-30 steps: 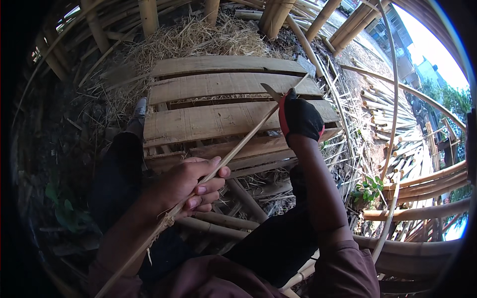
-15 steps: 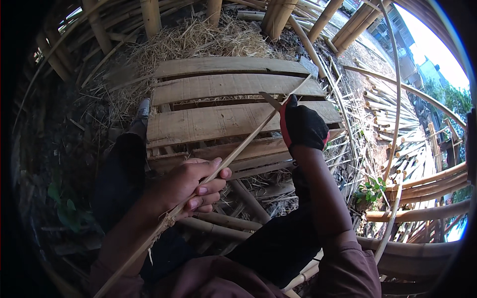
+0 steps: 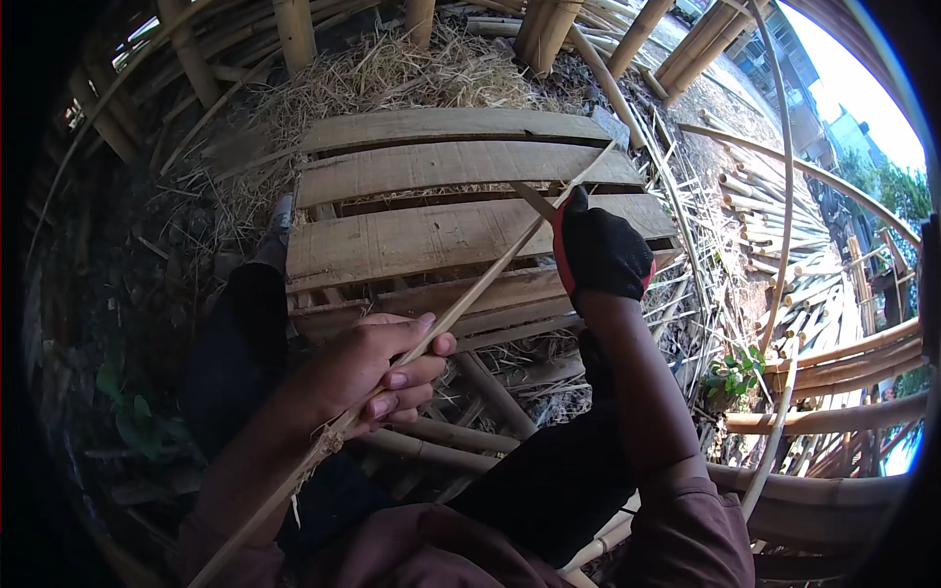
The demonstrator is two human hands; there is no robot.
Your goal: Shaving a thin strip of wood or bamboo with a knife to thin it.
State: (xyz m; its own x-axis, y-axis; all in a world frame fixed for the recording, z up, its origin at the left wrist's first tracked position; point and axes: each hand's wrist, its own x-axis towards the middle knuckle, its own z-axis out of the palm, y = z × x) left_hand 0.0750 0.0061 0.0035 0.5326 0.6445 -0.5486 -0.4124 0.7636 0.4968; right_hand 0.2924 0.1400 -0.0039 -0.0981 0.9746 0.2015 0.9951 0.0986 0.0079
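Observation:
My bare left hand (image 3: 382,372) is closed round a long thin bamboo strip (image 3: 482,284), which slants from the lower left up over the slats of a wooden pallet (image 3: 392,240). A frayed joint with loose fibres shows on the strip just below that hand. In a black and red work glove, my right hand (image 3: 600,240) grips a knife, its handle hidden in the fist. The knife's blade (image 3: 534,200) points up and left, lying against the strip near its far end.
Dry straw shavings (image 3: 392,73) are heaped beyond the pallet, among upright bamboo posts (image 3: 294,34). Cut bamboo poles (image 3: 774,230) are stacked at the right. More poles (image 3: 441,436) lie under my legs, and a small green plant (image 3: 735,372) grows on the right.
Both hands keep their grips and the blade stays at nearly the same place on the strip. The view has shifted only slightly.

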